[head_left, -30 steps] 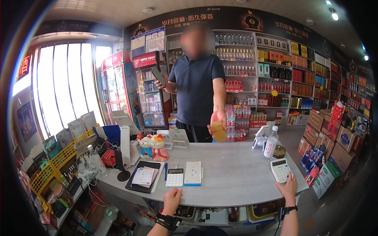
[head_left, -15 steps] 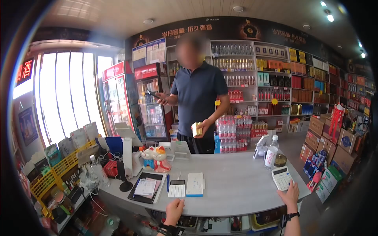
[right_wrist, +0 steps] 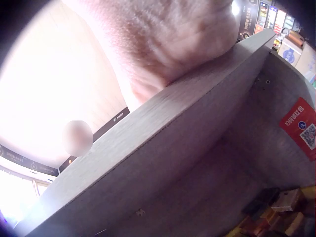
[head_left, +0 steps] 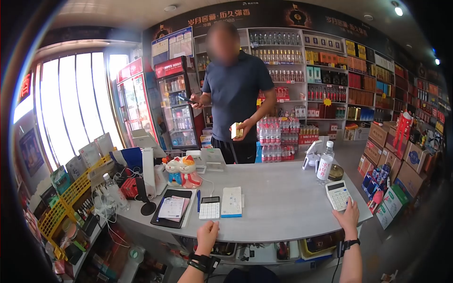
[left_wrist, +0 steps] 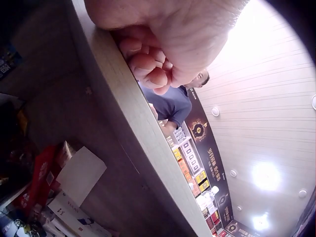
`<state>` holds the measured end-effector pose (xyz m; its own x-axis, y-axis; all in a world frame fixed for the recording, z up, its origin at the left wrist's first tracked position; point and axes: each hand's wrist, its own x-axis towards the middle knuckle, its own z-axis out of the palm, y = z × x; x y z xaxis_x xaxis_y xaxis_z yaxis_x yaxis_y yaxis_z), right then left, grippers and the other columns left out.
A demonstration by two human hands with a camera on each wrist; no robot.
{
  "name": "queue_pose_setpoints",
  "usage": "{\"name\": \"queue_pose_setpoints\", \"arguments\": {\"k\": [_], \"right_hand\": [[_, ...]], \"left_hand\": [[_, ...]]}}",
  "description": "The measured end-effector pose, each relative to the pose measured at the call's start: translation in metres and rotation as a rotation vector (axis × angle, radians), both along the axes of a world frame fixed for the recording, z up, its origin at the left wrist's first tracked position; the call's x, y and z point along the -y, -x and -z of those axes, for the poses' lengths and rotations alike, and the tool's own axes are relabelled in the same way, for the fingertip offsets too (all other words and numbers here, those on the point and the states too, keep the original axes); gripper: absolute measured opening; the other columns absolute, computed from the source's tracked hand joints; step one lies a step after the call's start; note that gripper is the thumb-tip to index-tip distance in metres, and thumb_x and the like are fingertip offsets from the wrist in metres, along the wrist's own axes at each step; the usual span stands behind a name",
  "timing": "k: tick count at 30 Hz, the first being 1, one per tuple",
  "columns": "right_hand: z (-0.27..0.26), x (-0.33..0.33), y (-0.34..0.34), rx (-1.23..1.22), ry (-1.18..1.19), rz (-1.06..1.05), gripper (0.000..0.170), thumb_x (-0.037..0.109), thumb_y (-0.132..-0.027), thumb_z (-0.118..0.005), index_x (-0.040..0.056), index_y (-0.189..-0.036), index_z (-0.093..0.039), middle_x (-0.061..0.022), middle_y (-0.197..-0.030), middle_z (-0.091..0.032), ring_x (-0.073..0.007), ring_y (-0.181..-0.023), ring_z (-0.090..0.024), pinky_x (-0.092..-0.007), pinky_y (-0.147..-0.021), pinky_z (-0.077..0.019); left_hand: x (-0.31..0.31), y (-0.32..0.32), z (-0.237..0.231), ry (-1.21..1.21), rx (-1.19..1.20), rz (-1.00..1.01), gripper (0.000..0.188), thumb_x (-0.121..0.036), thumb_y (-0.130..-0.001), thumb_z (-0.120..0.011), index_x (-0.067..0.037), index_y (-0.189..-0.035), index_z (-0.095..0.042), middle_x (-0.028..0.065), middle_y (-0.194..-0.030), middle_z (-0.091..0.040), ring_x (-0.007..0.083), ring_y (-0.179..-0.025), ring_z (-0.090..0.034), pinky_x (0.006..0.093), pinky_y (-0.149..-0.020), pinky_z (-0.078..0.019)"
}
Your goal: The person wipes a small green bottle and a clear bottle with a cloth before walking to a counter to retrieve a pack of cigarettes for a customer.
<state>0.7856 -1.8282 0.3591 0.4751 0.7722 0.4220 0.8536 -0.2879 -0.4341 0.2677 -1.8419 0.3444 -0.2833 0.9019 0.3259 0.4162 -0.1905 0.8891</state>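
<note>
My left hand [head_left: 207, 236] rests at the front edge of the counter, its fingers curled in and holding nothing; the left wrist view shows the curled fingertips [left_wrist: 157, 77] close to the palm. Just beyond it lie a white calculator [head_left: 209, 211] with a dark screen and a white pad [head_left: 231, 202] with a blue lower edge. My right hand [head_left: 348, 218] reaches over the counter's right end, fingers stretched out at the lower keys of a larger white calculator [head_left: 338, 195]. In the right wrist view the palm heel hides its fingers.
Across the counter [head_left: 278, 203] a person [head_left: 238, 89] stands with a phone [head_left: 188, 99] and a gold box [head_left: 237, 130]. A water bottle [head_left: 325, 162] stands behind the right calculator. Cat figurines [head_left: 184, 171] and a black clipboard [head_left: 172, 207] with papers sit at left.
The person across the counter has drawn the gold box back from over the counter to waist height and lowered the phone. My hands stay nearly in place; the head view has tilted slightly.
</note>
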Motion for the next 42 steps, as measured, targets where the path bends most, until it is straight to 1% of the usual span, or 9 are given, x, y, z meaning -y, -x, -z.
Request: {"name": "queue_pose_setpoints", "arguments": {"k": [19, 21, 25, 27, 33, 35, 38, 40, 42], "right_hand": [[-0.006, 0.003, 0.006, -0.048, 0.017, -0.016, 0.094, 0.045, -0.068, -0.078, 0.0019, -0.140, -0.037, -0.0305, -0.141, -0.035, -0.0437, -0.131, -0.035, -0.0474, -0.111, -0.0262], [-0.003, 0.002, 0.006, 0.046, -0.037, 0.018, 0.091, 0.044, -0.067, -0.079, 0.0002, -0.137, -0.040, -0.0292, -0.136, -0.040, -0.0439, -0.124, -0.042, -0.0480, -0.107, -0.0330], [-0.010, 0.005, 0.010, -0.011, -0.009, 0.001, 0.091, 0.044, -0.067, -0.079, 0.0010, -0.137, -0.040, -0.0288, -0.137, -0.039, -0.0435, -0.125, -0.042, -0.0478, -0.106, -0.0336], [-0.017, 0.007, 0.012, -0.107, 0.045, 0.010, 0.093, 0.045, -0.066, -0.079, 0.0033, -0.139, -0.039, -0.0271, -0.142, -0.034, -0.0421, -0.131, -0.035, -0.0474, -0.111, -0.0272], [-0.026, 0.009, 0.014, -0.113, 0.048, -0.033, 0.091, 0.046, -0.063, -0.081, 0.0023, -0.134, -0.044, -0.0275, -0.135, -0.043, -0.0423, -0.126, -0.042, -0.0475, -0.106, -0.0353], [0.003, -0.006, 0.001, 0.053, -0.099, -0.004, 0.086, 0.043, -0.063, -0.082, -0.0007, -0.129, -0.048, -0.0260, -0.126, -0.051, -0.0407, -0.116, -0.050, -0.0467, -0.100, -0.0405], [0.011, -0.013, -0.009, 0.102, -0.040, -0.011, 0.090, 0.054, -0.065, -0.076, 0.0015, -0.132, -0.048, -0.0293, -0.129, -0.050, -0.0435, -0.121, -0.047, -0.0476, -0.102, -0.0393], [0.000, -0.005, -0.004, 0.103, -0.072, -0.079, 0.085, 0.053, -0.068, -0.075, 0.0004, -0.130, -0.048, -0.0309, -0.124, -0.052, -0.0459, -0.112, -0.052, -0.0476, -0.097, -0.0425], [0.000, -0.004, -0.001, 0.126, -0.051, -0.016, 0.086, 0.052, -0.069, -0.075, 0.0002, -0.132, -0.047, -0.0317, -0.124, -0.051, -0.0451, -0.114, -0.051, -0.0474, -0.097, -0.0417]], "left_hand": [[-0.012, 0.006, 0.012, -0.057, -0.055, -0.010, 0.030, -0.024, -0.091, -0.064, 0.000, -0.073, -0.062, 0.0069, -0.057, -0.060, 0.0126, -0.047, -0.054, 0.0300, -0.048, -0.0418], [-0.013, 0.005, 0.015, -0.059, -0.037, -0.016, 0.030, -0.024, -0.091, -0.064, 0.000, -0.073, -0.062, 0.0073, -0.057, -0.060, 0.0129, -0.047, -0.054, 0.0302, -0.048, -0.0420], [-0.004, 0.001, 0.007, -0.072, -0.010, -0.012, 0.030, -0.024, -0.091, -0.064, 0.000, -0.072, -0.061, 0.0078, -0.058, -0.061, 0.0140, -0.048, -0.055, 0.0301, -0.048, -0.0420], [-0.003, 0.000, 0.006, -0.070, -0.003, -0.008, 0.030, -0.024, -0.091, -0.063, 0.000, -0.072, -0.061, 0.0083, -0.059, -0.061, 0.0141, -0.048, -0.056, 0.0302, -0.048, -0.0421], [-0.005, 0.001, 0.015, -0.096, -0.081, -0.087, 0.028, -0.025, -0.090, -0.064, -0.002, -0.073, -0.060, 0.0145, -0.064, -0.060, 0.0280, -0.055, -0.057, 0.0371, -0.055, -0.0446], [-0.006, 0.003, 0.017, -0.063, -0.203, -0.123, 0.027, -0.024, -0.089, -0.064, -0.002, -0.074, -0.058, 0.0163, -0.064, -0.057, 0.0312, -0.057, -0.054, 0.0403, -0.057, -0.0432], [-0.007, 0.004, 0.015, -0.052, -0.034, -0.024, 0.031, -0.017, -0.094, -0.059, -0.004, -0.066, -0.052, 0.0015, -0.055, -0.047, 0.0080, -0.050, -0.045, 0.0297, -0.046, -0.0351], [0.001, -0.012, -0.002, -0.023, 0.175, 0.032, 0.034, -0.017, -0.096, -0.056, -0.005, -0.064, -0.050, 0.0003, -0.053, -0.047, 0.0063, -0.046, -0.042, 0.0254, -0.043, -0.0316], [0.014, -0.051, -0.030, -0.005, 0.169, 0.129, 0.035, -0.017, -0.097, -0.055, -0.005, -0.064, -0.050, -0.0001, -0.053, -0.046, 0.0060, -0.045, -0.041, 0.0242, -0.042, -0.0301]]}}
